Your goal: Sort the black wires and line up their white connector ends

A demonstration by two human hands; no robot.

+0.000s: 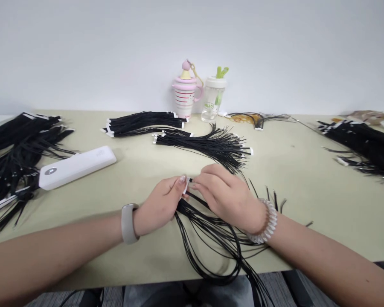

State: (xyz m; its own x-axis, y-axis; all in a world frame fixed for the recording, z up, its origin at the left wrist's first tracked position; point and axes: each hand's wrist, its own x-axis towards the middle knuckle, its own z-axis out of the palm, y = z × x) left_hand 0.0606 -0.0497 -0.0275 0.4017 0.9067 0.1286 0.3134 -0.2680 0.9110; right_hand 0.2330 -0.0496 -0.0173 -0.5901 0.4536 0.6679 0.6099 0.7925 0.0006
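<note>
Evidently, a white connector (186,186) is gripped between the thumb and fingers of the left hand (160,205). Just right of the connector, one of its black wires (193,211) appears to be pinched by the bunched fingertips of the right hand (228,198). Below the connector, the rest are left hanging in loose loops. The connector is judged light and rigid, best held by its broad sides; the wires, springy and easily tangled, are best taken close to it. Beyond the connector, a splayed wire bundle (208,144) is laid.

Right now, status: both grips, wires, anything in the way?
Left grip pinches white connector. Right grip bunched beside it, hold unclear. Black wires loop below, some past table edge. Wire bundle just beyond right grip.
</note>
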